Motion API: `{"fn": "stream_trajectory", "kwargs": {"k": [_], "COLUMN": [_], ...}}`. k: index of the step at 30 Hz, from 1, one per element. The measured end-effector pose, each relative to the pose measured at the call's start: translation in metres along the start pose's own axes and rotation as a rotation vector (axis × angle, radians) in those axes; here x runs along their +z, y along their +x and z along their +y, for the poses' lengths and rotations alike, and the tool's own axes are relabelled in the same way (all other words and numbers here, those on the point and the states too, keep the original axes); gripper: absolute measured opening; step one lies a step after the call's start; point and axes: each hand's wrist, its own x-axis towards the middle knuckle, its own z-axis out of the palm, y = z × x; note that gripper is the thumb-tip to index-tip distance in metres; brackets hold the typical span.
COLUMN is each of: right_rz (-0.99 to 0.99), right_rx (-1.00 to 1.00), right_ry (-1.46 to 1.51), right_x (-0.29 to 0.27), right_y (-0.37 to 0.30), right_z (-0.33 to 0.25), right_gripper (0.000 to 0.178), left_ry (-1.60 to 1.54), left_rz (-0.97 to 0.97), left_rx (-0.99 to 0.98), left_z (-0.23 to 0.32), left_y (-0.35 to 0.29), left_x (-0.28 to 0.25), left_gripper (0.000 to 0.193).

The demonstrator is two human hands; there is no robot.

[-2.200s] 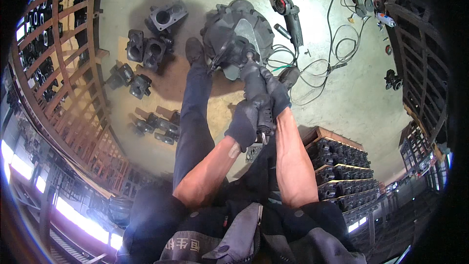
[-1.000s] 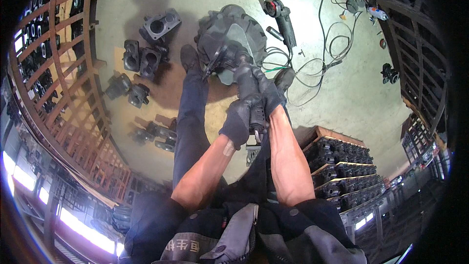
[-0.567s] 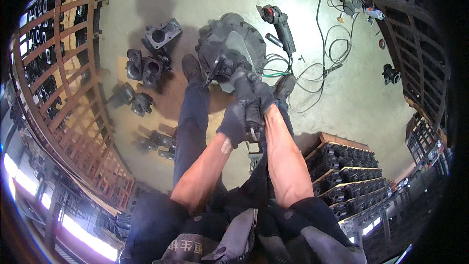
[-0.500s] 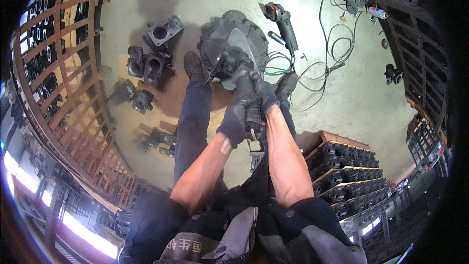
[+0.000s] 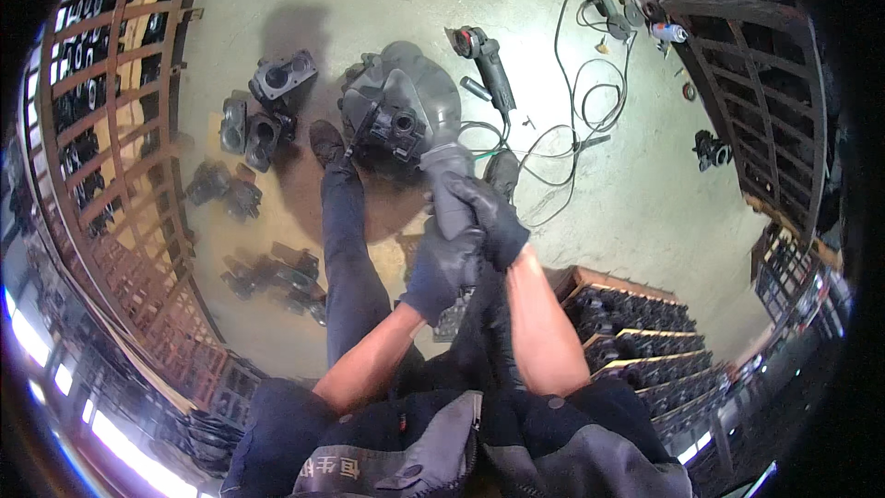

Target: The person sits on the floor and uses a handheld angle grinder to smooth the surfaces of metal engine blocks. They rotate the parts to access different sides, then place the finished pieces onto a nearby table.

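Note:
Both my gloved hands are closed around an angle grinder (image 5: 452, 207), its front end pointing away from me. My left hand (image 5: 444, 263) wraps the rear of its body, and my right hand (image 5: 489, 210) grips it from the right side, farther forward. Ahead and slightly left of the grinder's head, a dark metal casting (image 5: 403, 132) rests on a round, lumpy dark stand (image 5: 364, 83) between my feet. The grinder's disc is smeared, so whether it touches the casting cannot be made out.
A second angle grinder (image 5: 493, 74) lies on the floor beyond, with loose cables (image 5: 572, 143) to its right. Several castings (image 5: 284, 77) lie at left. Slatted racks (image 5: 115, 83) line the left side. Stacked castings (image 5: 636, 314) stand at near right; a spray can (image 5: 668, 32) lies far right.
My hands have drawn the grinder back toward me and off the casting, so more of the casting shows. The whole view has shifted a little, with floor things now farther left.

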Motion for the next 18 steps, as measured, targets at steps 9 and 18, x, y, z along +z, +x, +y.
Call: {"fn": "stream_trajectory", "kwargs": {"k": [9, 18], "right_rz": [0.397, 0.74], "right_rx": [-0.269, -0.33], "right_ry": [-0.92, -1.198], "right_x": [-0.185, -0.408], "right_y": [0.069, 0.278], "right_z": [-0.046, -0.025], "right_gripper": [0.04, 0.041], "left_ry": [0.79, 0.571], "left_rz": [0.433, 0.155], "left_rx": [0.835, 0.638], "left_z": [0.041, -0.021], "left_y": [0.1, 0.26], "left_x": [-0.054, -0.185], "left_gripper": [0.034, 0.03]}}
